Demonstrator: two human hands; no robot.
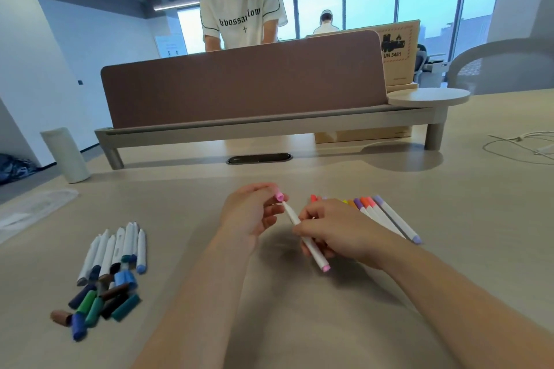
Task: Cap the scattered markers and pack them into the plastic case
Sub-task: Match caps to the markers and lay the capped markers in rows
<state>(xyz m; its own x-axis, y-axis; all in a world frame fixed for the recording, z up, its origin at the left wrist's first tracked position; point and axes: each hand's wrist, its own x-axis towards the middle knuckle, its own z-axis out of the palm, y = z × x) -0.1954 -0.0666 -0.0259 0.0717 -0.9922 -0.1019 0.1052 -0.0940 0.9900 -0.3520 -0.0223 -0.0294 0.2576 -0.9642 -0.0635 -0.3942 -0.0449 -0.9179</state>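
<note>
Your right hand [335, 234] grips the pink marker [314, 252] around the middle of its white body, with the fingers curled tight on it. The marker is tilted: its pink back end points to the near edge of the table [449, 189] and its bare tip points up and away to the left. Your left hand [254, 213] pinches the pink cap [279, 196] between the fingertips, and the other fingers are loosely bent. The tip is just beside the cap and not yet inside it. Whether they touch, I cannot tell. Both hands are above the middle of the table.

Just to the right of your right hand, the capped markers [380, 213] lie in a close row, partly hidden behind that hand. Near the left side of the table the uncapped markers [117, 246] lie together, and the loose caps [102, 299] in blue, green and brown are in a heap at their near ends. Further left, at the left edge, lies the clear plastic case [33, 210], which is blurred.

Toward the far edge stand a pale cylinder [64, 156] on the left and a brown screen [239, 84] on a low shelf. A white cable [521, 144] lies at the right edge. Behind the screen stands another person [242, 9].
</note>
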